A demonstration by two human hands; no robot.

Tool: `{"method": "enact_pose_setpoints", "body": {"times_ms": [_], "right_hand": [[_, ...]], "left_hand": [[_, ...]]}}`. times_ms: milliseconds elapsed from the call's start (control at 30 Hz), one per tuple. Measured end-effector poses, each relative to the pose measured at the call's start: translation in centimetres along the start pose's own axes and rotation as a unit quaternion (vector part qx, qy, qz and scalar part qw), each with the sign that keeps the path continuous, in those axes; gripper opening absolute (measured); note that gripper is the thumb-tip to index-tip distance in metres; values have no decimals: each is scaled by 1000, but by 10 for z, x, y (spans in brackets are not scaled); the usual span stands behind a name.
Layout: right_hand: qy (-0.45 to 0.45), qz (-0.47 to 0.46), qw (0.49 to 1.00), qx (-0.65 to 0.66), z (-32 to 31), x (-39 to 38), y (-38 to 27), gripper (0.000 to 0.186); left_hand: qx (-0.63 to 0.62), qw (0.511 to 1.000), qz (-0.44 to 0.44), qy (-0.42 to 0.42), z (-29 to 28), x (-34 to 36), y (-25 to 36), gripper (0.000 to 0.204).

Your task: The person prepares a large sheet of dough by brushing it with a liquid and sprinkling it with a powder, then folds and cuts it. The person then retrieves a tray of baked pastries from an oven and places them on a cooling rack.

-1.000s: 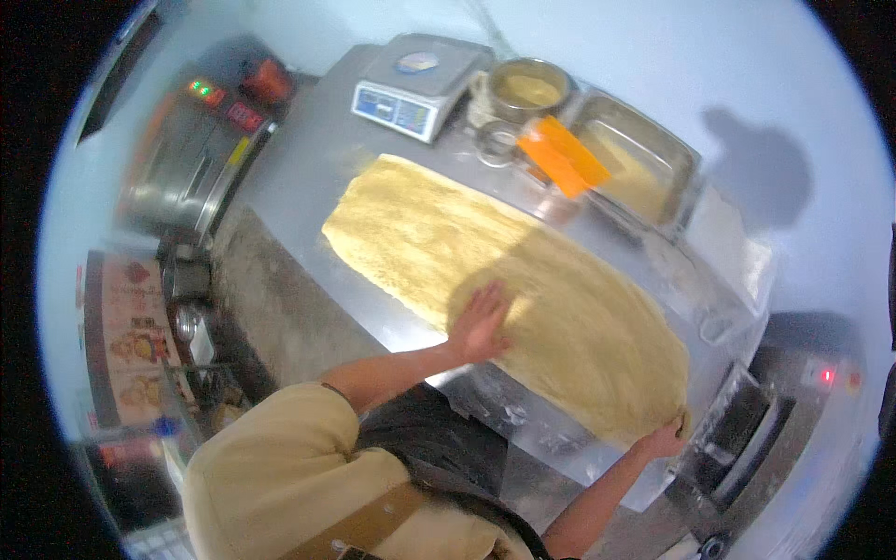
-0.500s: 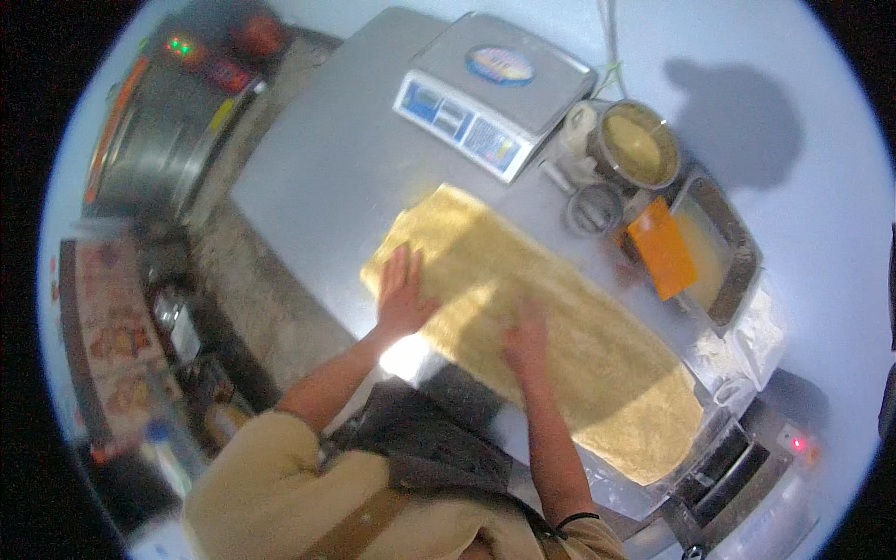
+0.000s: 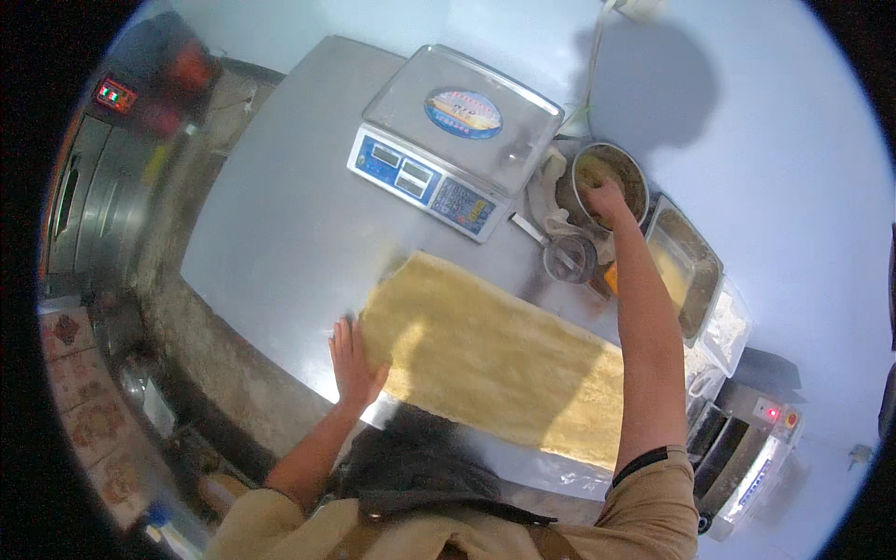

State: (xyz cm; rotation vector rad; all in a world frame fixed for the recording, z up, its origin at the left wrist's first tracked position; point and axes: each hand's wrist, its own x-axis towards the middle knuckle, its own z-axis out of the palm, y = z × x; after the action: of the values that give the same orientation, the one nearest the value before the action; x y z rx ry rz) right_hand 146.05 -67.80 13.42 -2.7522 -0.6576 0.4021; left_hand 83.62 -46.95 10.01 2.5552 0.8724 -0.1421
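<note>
A long, flat sheet of yellow dough (image 3: 485,359) lies slantwise on the metal table, its right part hidden behind my right forearm. My left hand (image 3: 353,364) rests open beside its left end, fingers stretched out, the thumb side at the dough's edge. Far right, my right hand (image 3: 605,198) reaches down into a round metal pot (image 3: 640,184). Something yellowish (image 3: 591,170) shows in the pot by my fingers. The fingertips are hidden and blurred, so whether they grip anything is unclear.
A digital scale (image 3: 467,112) stands at the back of the table (image 3: 280,215). A handled sieve (image 3: 569,259) lies before the pot. Right of my forearm are a metal tray (image 3: 695,308) and a container of white powder (image 3: 728,327). A machine (image 3: 737,457) stands front right.
My right hand has left the dough and gone into the pot. My left hand has slid off the dough to beside its left end. The view has shifted.
</note>
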Motion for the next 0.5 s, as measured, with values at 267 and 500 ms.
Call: {"method": "enact_pose_setpoints", "body": {"times_ms": [267,500], "right_hand": [[216,-36,975,-42,-5,-18,-9,30],[195,160,586,770,-40,-121,-15,28]], "left_hand": [[-39,997,54,40,-4,13,-6,101],[-117,980,161,22,-16,95,30,101]]}}
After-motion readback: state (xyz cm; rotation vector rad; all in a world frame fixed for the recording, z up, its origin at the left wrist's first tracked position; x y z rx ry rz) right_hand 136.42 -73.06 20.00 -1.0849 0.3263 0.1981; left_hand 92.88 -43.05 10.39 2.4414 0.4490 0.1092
